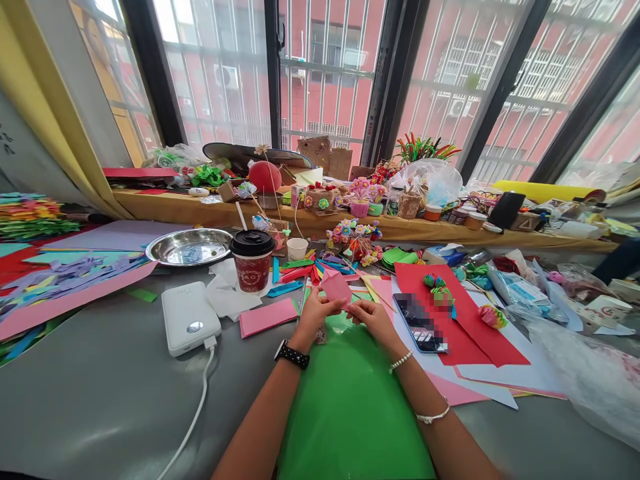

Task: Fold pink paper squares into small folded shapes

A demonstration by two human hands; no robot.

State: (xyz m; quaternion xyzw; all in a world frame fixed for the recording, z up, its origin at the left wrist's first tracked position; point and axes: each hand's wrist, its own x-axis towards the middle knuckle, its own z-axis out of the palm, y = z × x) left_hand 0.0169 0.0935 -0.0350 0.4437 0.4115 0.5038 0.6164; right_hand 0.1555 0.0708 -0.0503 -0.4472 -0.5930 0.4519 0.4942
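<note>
Green sheet (350,400) beneath; pink paper (336,288) between both hands (345,315).

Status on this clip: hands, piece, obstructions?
Left hand and right hand both pinch pink paper piece. Over green sheet. Phone beside right hand.

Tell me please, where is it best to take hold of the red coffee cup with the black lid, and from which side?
Grip the red coffee cup around its paper wall, just under the black lid, not by the lid, which might come off. It stands upright. Coming from the near side seems best: the power bank lies to its left, paper strips to its right.
</note>
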